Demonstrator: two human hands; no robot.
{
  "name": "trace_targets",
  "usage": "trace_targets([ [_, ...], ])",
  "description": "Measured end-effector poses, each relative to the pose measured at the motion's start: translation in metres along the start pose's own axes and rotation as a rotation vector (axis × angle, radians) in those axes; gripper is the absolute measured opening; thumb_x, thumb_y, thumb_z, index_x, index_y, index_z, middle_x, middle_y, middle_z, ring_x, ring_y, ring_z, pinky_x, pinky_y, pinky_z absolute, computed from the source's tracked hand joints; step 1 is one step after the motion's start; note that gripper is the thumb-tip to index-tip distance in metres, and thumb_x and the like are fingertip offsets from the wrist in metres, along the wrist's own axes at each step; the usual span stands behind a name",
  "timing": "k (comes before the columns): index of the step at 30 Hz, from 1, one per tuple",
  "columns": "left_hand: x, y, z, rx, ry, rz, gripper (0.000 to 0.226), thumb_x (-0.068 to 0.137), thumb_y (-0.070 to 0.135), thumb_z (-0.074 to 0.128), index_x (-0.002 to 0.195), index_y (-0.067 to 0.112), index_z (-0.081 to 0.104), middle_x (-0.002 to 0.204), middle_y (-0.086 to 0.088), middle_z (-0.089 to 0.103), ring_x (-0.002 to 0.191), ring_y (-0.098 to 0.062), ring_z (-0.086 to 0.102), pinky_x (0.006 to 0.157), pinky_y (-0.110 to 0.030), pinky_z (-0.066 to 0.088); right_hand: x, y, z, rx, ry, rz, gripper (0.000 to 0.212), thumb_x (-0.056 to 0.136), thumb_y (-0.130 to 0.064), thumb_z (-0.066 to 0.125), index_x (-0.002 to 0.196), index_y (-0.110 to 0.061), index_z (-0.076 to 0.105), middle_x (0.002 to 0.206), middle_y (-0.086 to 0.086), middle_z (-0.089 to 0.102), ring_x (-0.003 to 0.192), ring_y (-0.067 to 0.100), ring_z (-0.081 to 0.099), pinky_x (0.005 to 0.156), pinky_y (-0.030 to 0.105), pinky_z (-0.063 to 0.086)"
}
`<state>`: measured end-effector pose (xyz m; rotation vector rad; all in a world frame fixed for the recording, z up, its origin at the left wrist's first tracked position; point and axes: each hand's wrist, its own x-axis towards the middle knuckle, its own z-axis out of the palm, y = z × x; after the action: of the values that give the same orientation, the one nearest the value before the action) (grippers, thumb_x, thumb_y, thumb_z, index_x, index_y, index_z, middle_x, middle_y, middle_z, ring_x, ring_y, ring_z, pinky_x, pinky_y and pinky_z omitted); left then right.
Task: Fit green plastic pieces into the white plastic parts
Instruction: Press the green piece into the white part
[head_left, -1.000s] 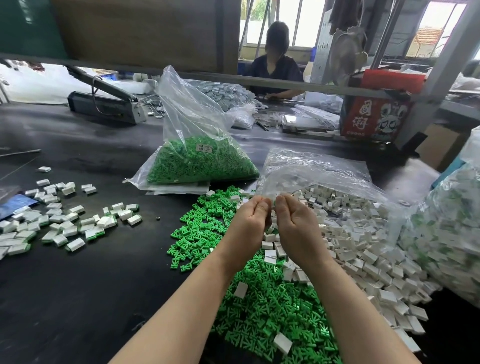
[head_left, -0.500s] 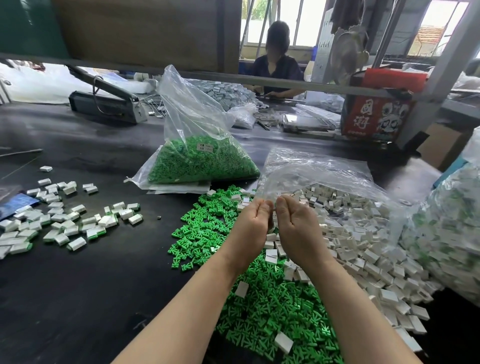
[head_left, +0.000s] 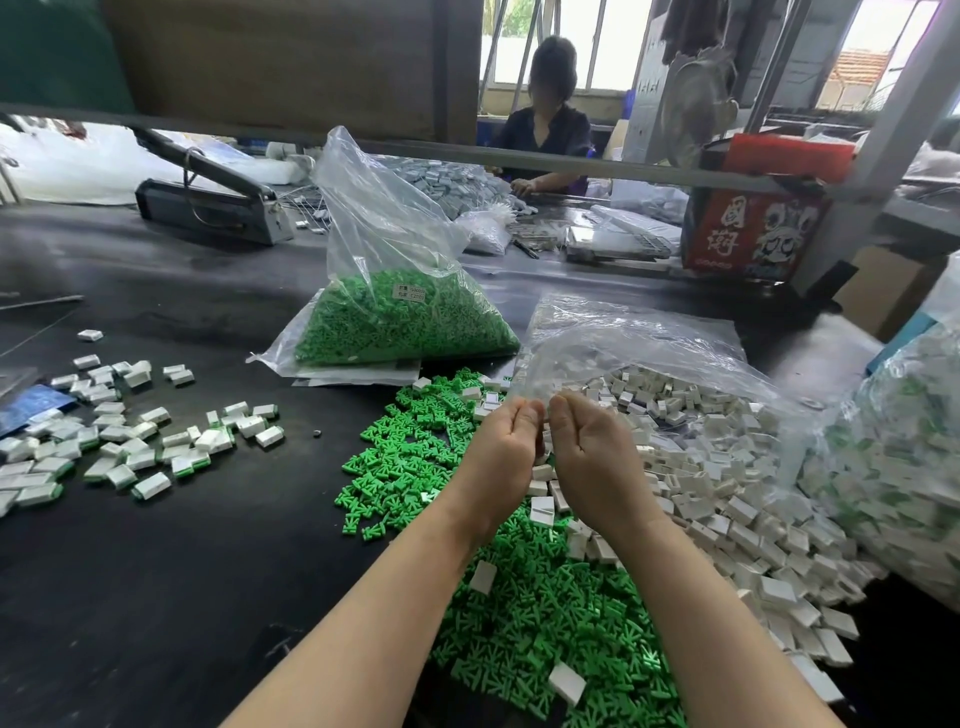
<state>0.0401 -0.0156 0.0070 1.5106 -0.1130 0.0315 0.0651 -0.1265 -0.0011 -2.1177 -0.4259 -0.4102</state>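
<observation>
Green plastic pieces (head_left: 545, 613), T-shaped, loose

Bright daylight from the windows (head_left: 545, 47) at the upper middle and upper right blows out there, the dark surface (head_left: 156, 597) stays evenly lit, and the wide-angle edges bend and perhaps blur slightly.

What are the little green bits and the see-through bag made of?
Green pieces: likely hard plastic, because they are shiny and all moulded into the same shape. Clear bag: thin, soft plastic film, because it is glossy, crinkled and see-through, showing more green pieces inside.
</observation>
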Motion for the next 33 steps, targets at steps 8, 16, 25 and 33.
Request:
trace_targets([
  [8,-0.001,0.009,0.001,-0.259,0.047,-0.042,0.033,0.103,0.015,0.046,0.083,0.012,0.072,0.078,-0.004,0.072,0.064,-0.009,0.062,0.05,-0.016,0.047,-0.003,-0.009,0.004,0.171,0.138,0.012,0.011,0.101,-0.025,0.05,0.096,-0.017,0.057,0.076,-0.002,0.066,0.068,0.013,0.064,0.064,0.044,0.054],
  [16,0.003,0.009,-0.013,-0.223,-0.004,-0.104,0.034,0.1,0.029,0.049,0.092,0.01,0.076,0.085,-0.006,0.075,0.073,-0.015,0.066,0.067,-0.036,0.041,-0.003,-0.006,0.004,0.002,0.103,-0.168,0.049,0.085,-0.019,0.075,0.131,-0.022,0.058,0.103,-0.007,0.066,0.089,0.001,0.062,0.08,0.023,0.054],
  [25,0.002,0.016,-0.02,-0.11,-0.079,-0.051,0.027,0.1,0.022,0.052,0.084,0.018,0.074,0.089,0.0,0.076,0.076,-0.009,0.066,0.069,-0.027,0.046,0.001,-0.005,-0.006,-0.073,0.071,-0.24,0.049,0.084,-0.019,0.076,0.131,-0.021,0.06,0.111,-0.003,0.07,0.095,0.011,0.065,0.084,0.03,0.054],
  [33,0.001,0.013,-0.014,-0.091,-0.028,0.001,0.039,0.1,0.016,0.052,0.071,0.021,0.076,0.079,0.002,0.076,0.068,-0.006,0.067,0.061,-0.02,0.05,0.002,0.001,-0.005,0.014,0.07,-0.21,0.03,0.084,-0.013,0.074,0.112,-0.021,0.068,0.087,-0.009,0.073,0.076,-0.002,0.068,0.066,0.016,0.055],
])
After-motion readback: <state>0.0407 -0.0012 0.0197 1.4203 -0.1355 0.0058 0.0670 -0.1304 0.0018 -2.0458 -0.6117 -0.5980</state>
